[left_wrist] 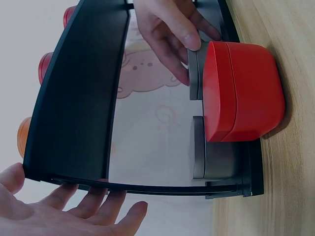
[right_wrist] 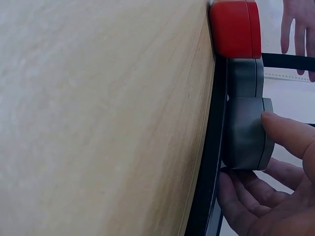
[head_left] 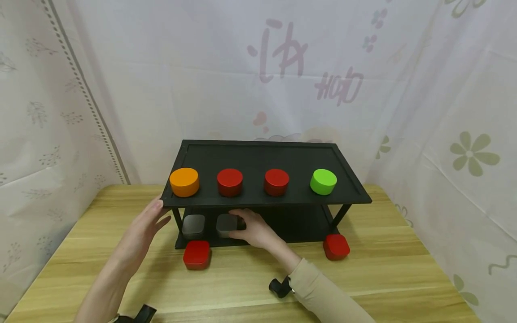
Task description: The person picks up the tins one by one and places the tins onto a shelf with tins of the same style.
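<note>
Left hand (head_left: 137,233) is loosely spread, touching the black rack's (head_left: 258,154) left edge; right hand (head_left: 255,229) pinches a grey tin (head_left: 225,225) on the lower shelf (head_left: 288,222). Only the head cam catches the green tin (head_left: 323,182) up top.

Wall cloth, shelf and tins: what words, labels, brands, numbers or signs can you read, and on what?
Wall cloth: large pink lettering, too stylised to read for certain.
Wall cloth, lower right of that: smaller pink lettering, also not clearly readable.
Grey tins: none visible.
Red, orange and green tins: none visible.
Shelf: none visible.
</note>
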Action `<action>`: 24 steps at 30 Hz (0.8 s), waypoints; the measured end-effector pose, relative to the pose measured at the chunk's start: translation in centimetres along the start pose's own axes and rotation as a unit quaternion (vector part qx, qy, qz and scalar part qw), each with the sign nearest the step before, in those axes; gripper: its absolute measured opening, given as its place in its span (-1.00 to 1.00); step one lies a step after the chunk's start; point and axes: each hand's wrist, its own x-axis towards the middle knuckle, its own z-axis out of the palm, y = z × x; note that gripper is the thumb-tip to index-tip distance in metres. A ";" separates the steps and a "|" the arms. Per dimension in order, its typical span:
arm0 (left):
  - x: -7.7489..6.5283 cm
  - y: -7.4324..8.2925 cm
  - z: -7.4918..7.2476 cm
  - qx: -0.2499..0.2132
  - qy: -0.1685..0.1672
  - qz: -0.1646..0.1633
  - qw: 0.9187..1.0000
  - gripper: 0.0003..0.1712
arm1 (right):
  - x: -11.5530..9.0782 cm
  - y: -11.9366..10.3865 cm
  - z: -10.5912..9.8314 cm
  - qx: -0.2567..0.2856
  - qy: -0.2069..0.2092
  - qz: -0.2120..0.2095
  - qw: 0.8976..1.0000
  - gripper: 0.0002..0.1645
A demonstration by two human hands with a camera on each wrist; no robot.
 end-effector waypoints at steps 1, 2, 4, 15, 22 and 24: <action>0.0 0.0 0.0 0.000 -0.001 0.001 1.000 -0.44 | 0.0 0.0 0.0 0.000 0.000 0.001 1.000 -0.30; 0.1 0.0 0.0 0.000 -0.002 0.002 1.000 -0.45 | 0.0 0.1 -0.1 0.000 0.001 0.001 1.000 -0.30; 0.2 0.0 0.1 0.000 -0.004 0.004 1.000 -0.45 | 0.0 0.1 -0.1 -0.001 0.001 0.001 1.000 -0.30; 0.3 0.1 0.2 0.005 -0.003 -0.011 1.000 -0.44 | -0.1 0.2 -0.1 -0.003 0.007 -0.006 1.000 -0.30; 0.1 0.1 0.1 0.008 -0.002 -0.015 1.000 -0.44 | -0.2 0.0 0.0 0.002 0.006 0.000 1.000 -0.22; 0.0 0.0 0.0 0.007 -0.002 -0.016 1.000 -0.44 | -0.2 0.0 0.0 0.005 0.009 -0.002 1.000 -0.19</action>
